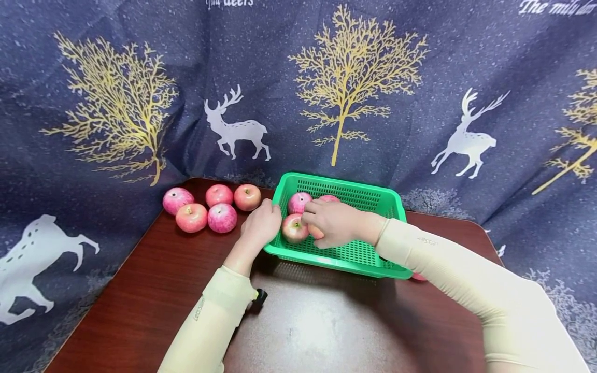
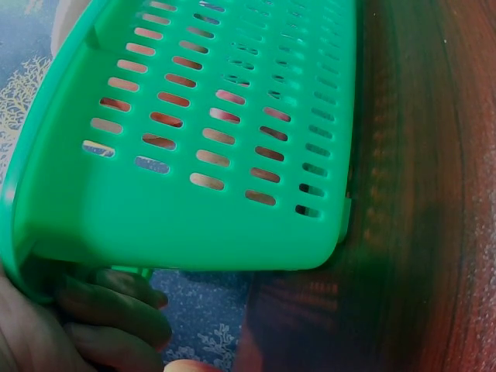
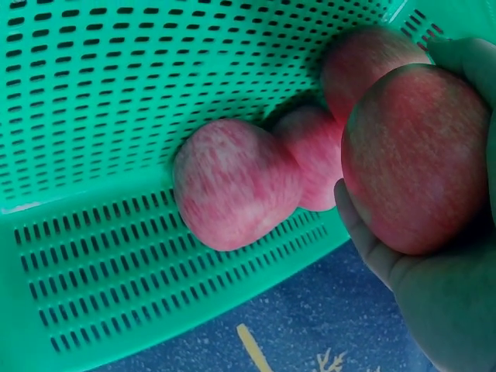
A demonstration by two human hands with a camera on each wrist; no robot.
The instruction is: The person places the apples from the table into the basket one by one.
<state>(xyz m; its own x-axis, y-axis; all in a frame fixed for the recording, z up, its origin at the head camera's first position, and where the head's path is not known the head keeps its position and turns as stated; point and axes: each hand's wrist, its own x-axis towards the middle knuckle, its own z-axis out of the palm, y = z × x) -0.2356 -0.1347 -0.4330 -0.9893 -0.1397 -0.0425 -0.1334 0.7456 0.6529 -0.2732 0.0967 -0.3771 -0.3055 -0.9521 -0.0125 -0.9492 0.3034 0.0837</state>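
A green slotted plastic basket (image 1: 322, 263) stands on the table, its left end held by my left hand (image 1: 262, 224). In the left wrist view, the fingers (image 2: 116, 310) curl under the basket's rim. My right hand (image 1: 337, 223) reaches down inside the basket and grips a red apple (image 3: 418, 159), with fingers and thumb around its sides. Three other apples lie in the basket's left part: one with a yellowish top (image 1: 295, 229), a pink one (image 1: 299, 202) behind it, and another (image 1: 329, 198) partly hidden by the right hand.
Several apples (image 1: 191, 217) sit in a group on the brown table (image 1: 140, 290), left of the basket. Another apple (image 1: 418, 276) peeks out at the basket's front right corner, mostly hidden by the right sleeve. A dark blue curtain (image 1: 280, 62) hangs behind the table.
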